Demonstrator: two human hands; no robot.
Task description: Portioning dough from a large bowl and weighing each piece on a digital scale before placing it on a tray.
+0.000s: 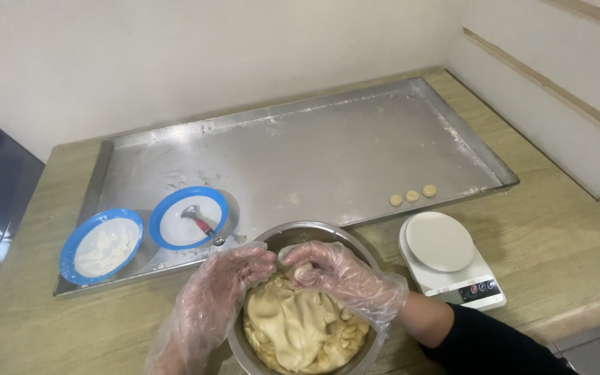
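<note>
Both gloved hands meet over the round steel bowl (355, 239) of pale yellow dough (293, 323) at the counter's near edge. The right hand (338, 274) has its fingers pinching a small lump (directly above the mass); the left hand (227, 278) curls loosely beside it, fingertips touching.

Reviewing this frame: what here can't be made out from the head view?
- Whether the right hand pinches a piece of dough: its fingers curl over the spot, and the glove blurs it.
- The near rim of the metal bowl: cut off by the bottom edge.
- The scale display: too small to read.
- The left hand fingertips: hidden inside the crumpled glove.
</note>
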